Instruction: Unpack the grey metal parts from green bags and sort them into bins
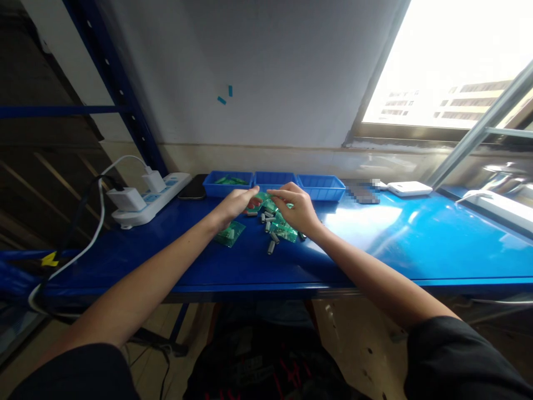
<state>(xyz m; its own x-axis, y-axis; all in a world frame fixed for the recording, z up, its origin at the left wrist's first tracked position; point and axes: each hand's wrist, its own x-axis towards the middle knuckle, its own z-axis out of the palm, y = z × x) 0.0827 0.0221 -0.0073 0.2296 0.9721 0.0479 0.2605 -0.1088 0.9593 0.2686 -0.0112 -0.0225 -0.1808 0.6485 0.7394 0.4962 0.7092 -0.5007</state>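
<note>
The black sleeves (449, 355) lie nearest, with a bare forearm running up from each over the blue table (233, 272). Past the table's front edge, small grey cylinders (271, 248) are scattered on the blue top, some lying against one another, dull and metallic-looking with paler ends. A flat green packet (231, 234) lies beside the left forearm, see-through and shiny, with something pale inside. More green bags (283, 231) lie crumpled among the cylinders, clear enough to show small pieces within.

Just beyond, both hands meet at a bag (263, 196) above this heap. It is thin, glossy, translucent green film, brighter where light catches it; its contents are too small to tell. The left hand (236, 205) grips its left side between thumb and fingers. The right hand (296, 204) is curled, its index fingertip at the bag's upper right edge; I cannot tell whether it pinches the film.

Behind the hands stand three blue bins in a row: the left bin (207, 187) holds green pieces, and the middle bin (275, 178) and right bin (322, 191) sit next to it. A dark phone (194, 188) and a white power strip (160, 194) lie to the left, a white box (410, 189) to the right. Farthest back are the grey wall (270, 66) and a bright window (441, 66)
</note>
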